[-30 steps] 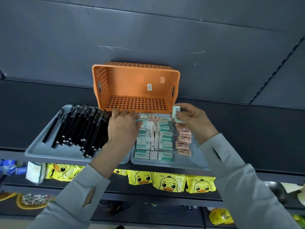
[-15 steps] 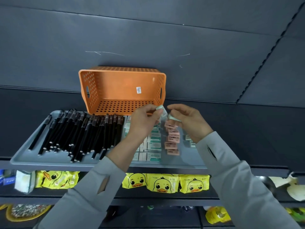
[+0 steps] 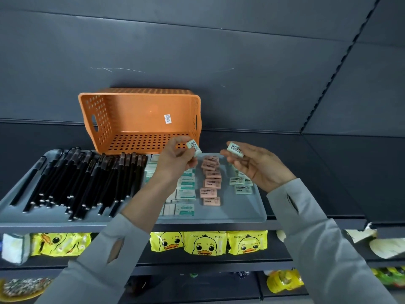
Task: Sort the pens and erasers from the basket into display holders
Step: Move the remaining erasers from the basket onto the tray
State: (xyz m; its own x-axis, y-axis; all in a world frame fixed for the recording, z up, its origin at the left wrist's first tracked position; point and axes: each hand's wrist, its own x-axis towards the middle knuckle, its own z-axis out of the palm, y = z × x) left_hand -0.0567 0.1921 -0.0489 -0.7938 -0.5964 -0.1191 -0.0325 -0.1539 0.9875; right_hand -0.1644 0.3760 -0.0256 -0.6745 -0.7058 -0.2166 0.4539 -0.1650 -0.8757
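Got a mint eraser [image 3: 194, 147] pinched in my left hand [image 3: 175, 159] and a second mint eraser [image 3: 235, 148] pinched in my right hand [image 3: 258, 165], both barcode-side up over the grey tray [image 3: 241, 209] of pink erasers [image 3: 211, 183], digits too small to read. Black pens [image 3: 76, 178] fill the tray next door [image 3: 13, 213], the orange basket [image 3: 140, 119] lies tipped on its side behind with a tiny unreadable sticker [image 3: 167, 118], and the duck packets [image 3: 205, 243] below say something like "CKOK".
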